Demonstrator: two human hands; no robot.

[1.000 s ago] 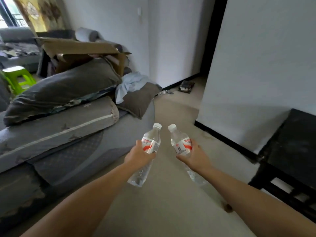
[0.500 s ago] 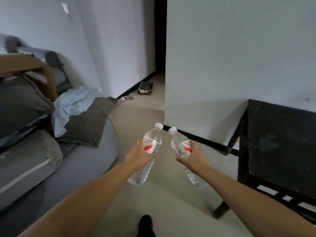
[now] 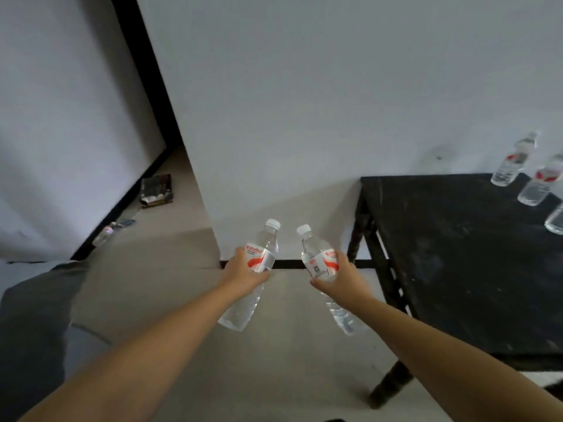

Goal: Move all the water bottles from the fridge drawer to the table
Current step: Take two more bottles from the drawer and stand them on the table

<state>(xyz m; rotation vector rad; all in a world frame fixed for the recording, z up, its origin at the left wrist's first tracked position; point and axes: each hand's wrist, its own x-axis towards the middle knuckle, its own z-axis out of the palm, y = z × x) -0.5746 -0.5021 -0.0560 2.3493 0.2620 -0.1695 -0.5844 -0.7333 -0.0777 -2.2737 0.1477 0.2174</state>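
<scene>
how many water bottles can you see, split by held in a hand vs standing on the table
Held in a hand: 2, one in the left hand and one in the right hand
On the black table: 3, at its far right, one cut off by the frame edge
Total: 5

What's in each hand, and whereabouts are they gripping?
Each holds a water bottle around its labelled middle: left hand the left bottle, right hand the right bottle.
</scene>
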